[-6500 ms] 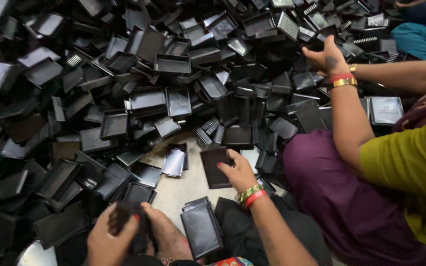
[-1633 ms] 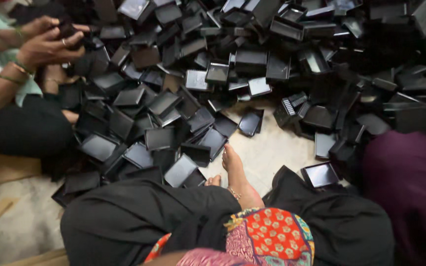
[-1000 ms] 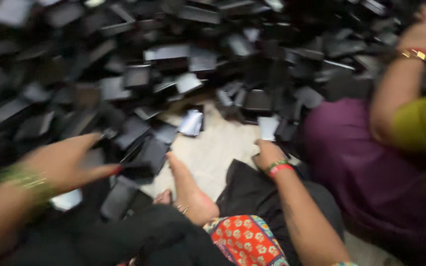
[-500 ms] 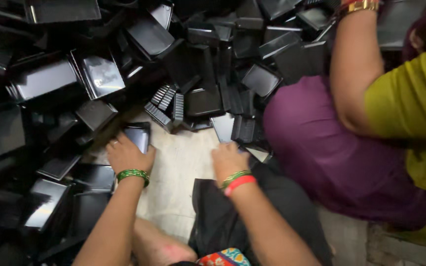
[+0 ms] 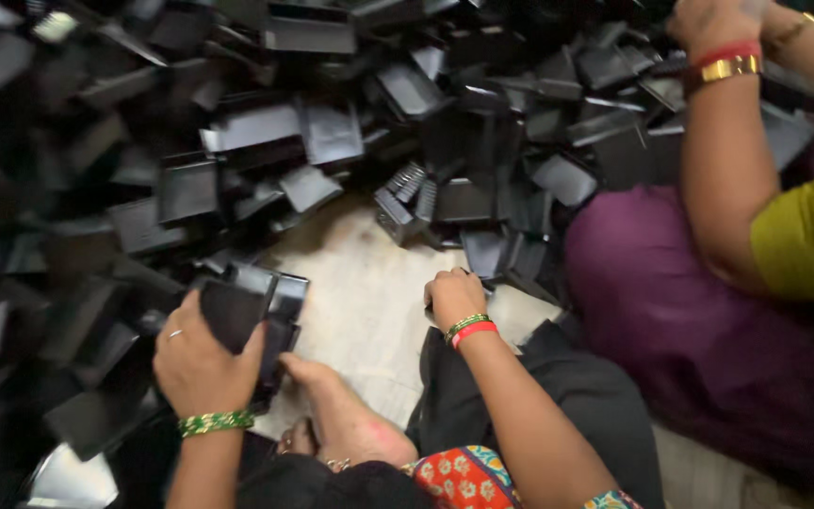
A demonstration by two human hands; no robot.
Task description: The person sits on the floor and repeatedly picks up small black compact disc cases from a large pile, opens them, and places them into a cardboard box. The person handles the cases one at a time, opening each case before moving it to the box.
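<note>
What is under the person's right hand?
The right hand rests knuckles-up on the pale floor, beside black trays. A dark edge shows at its fingers; whatever it covers is hidden.

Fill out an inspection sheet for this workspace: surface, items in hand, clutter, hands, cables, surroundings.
Surface: pale floor, bare only in a small patch between the hands.
Items in hand: flat black tray gripped over a short stack by the left hand.
Clutter: large heap of black trays spread around the patch, jumbled at all angles.
Hands: right hand rests knuckles-up on the floor at the heap's edge; what it holds is hidden.
Cables: nothing seen.
Surroundings: a second person in purple and yellow sits at right, their hand in the heap.
</note>
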